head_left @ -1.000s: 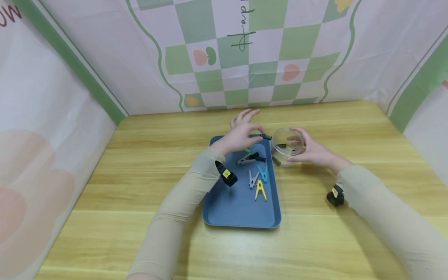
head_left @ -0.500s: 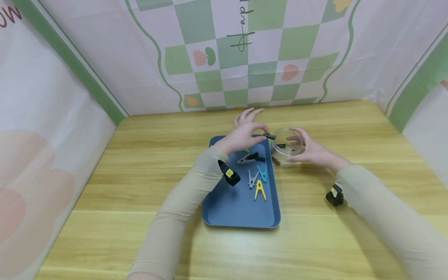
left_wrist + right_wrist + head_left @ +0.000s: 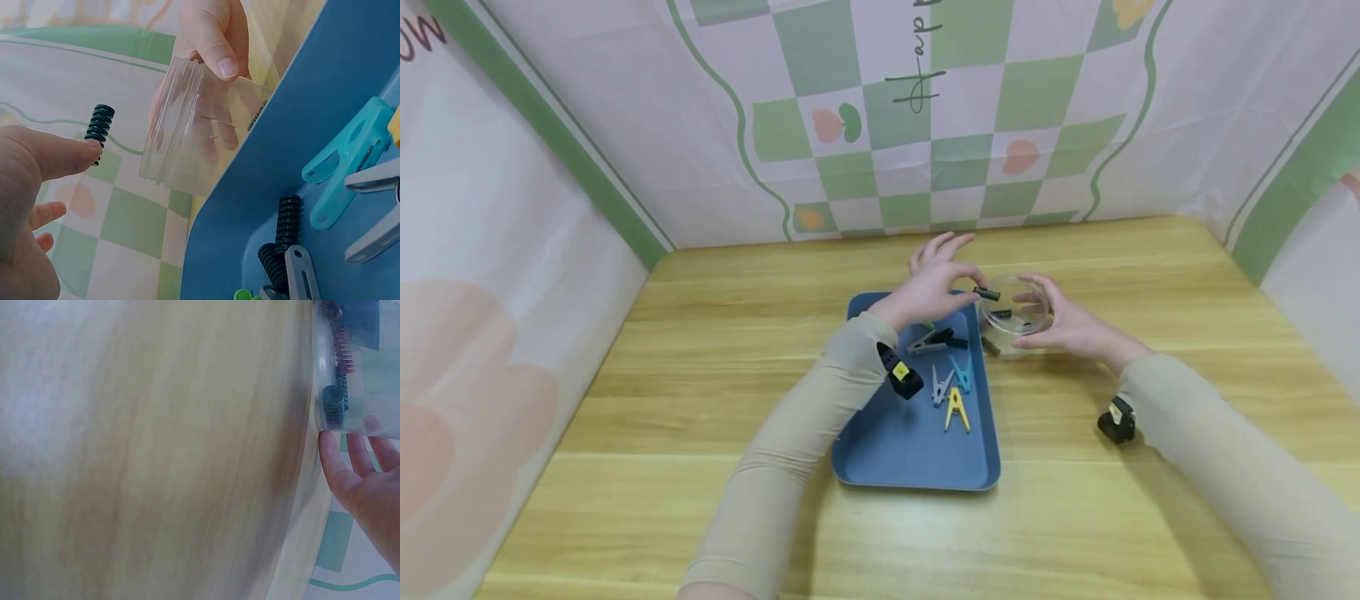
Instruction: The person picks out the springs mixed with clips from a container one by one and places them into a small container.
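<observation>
My left hand (image 3: pixel 928 292) pinches a dark green coil spring (image 3: pixel 100 128) between thumb and finger, right by the mouth of a clear plastic jar (image 3: pixel 172 134). Around the jar's side curl the fingers and thumb of my right hand (image 3: pixel 1067 325); the jar stands on the table at the tray's right edge. Inside it, the right wrist view shows several springs, among them a green spring (image 3: pixel 334 406) and a reddish spring (image 3: pixel 344 350). In the blue tray (image 3: pixel 917 458), dark springs (image 3: pixel 288 219) lie beside a grey clothespin (image 3: pixel 302 272).
A teal clothespin (image 3: pixel 962 372), another grey clothespin (image 3: pixel 941 386) and a yellow clothespin (image 3: pixel 956 408) lie in the tray's middle. A bit of something green (image 3: pixel 244 294) shows partly. The wooden table (image 3: pixel 700 417) ends at a patterned cloth (image 3: pixel 970 100) behind.
My left hand has moved right with the spring, from above the tray's far edge to the jar's mouth. The right hand and the jar have stayed in place.
</observation>
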